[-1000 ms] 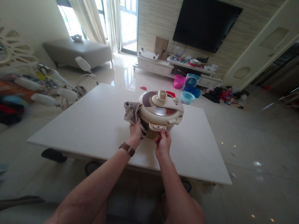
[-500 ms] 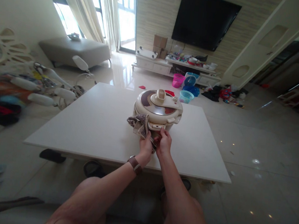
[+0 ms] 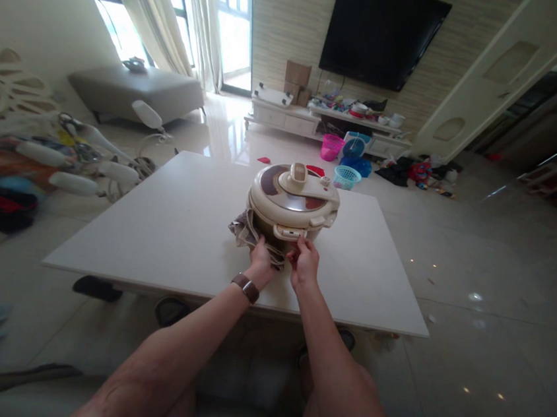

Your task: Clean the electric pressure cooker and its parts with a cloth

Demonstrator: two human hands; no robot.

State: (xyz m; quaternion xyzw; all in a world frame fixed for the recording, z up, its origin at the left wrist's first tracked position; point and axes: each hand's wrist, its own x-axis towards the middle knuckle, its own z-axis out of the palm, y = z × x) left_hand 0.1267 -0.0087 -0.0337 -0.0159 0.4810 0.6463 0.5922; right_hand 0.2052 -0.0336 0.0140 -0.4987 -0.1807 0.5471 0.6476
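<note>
A cream electric pressure cooker [image 3: 292,200] with its lid on stands on the white table [image 3: 156,235]. My left hand [image 3: 261,263], with a brown-strapped watch at the wrist, is closed on a patterned grey-brown cloth [image 3: 245,230]. The cloth is bunched against the cooker's lower front left side. My right hand [image 3: 305,264] has its fingers pinched at the front handle of the cooker; part of the fingers is hidden behind the hand.
On the floor past the table are a light blue basket [image 3: 346,177] and a pink basket [image 3: 331,148]. A white walker-like frame [image 3: 100,150] with pale grips stands at the left. Behind is a cluttered TV cabinet [image 3: 288,120]. The table's front edge is close to my knees.
My left hand and the cloth have moved left, away from my right hand, along the cooker's side. My right hand stays at the front handle.
</note>
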